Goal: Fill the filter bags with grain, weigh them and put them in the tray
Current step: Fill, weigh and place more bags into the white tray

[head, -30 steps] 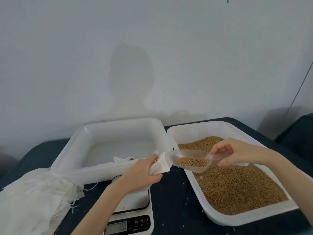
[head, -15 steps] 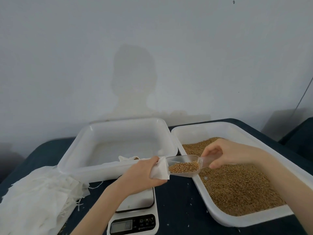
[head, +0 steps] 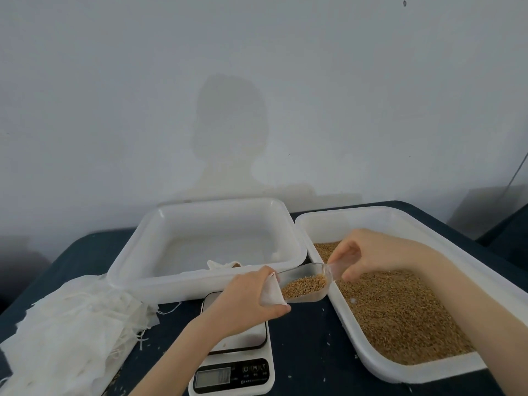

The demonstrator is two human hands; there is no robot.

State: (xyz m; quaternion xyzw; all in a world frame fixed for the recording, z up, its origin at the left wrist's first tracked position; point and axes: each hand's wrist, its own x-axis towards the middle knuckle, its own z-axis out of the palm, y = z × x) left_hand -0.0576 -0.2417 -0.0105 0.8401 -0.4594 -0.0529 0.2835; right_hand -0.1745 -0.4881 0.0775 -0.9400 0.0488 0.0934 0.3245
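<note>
Nearest, at the table's (head: 311, 352) front edge, a white digital scale (head: 233, 367) stands with its display and buttons toward the person; its smooth platform is partly covered by the left forearm. To its left lies a rumpled heap of thin white filter bags (head: 68, 332), loose strings trailing onto the dark blue cloth. A strip of bare cloth, flecked with stray grains, separates the scale from the grain tray (head: 394, 370) on the right, a rounded-corner white plastic tub whose near rim meets the table's front edge, filled with coarse golden-brown grain (head: 400, 310).

Above the scale, the left hand (head: 245, 298) curls around one filter bag (head: 270, 292), pinching its mouth open. The right hand (head: 371, 252) pinches the handle of a clear plastic scoop (head: 305, 284) between thumb and fingers; the scoop, tilted and holding grain, has its lip at the bag's mouth, just over the tray's left rim.

Farther back, a second glossy white tray (head: 137, 252) sits close beside the grain tray, a scrap of white fabric draped on its near wall. Behind is a plain pale wall (head: 257, 81).
</note>
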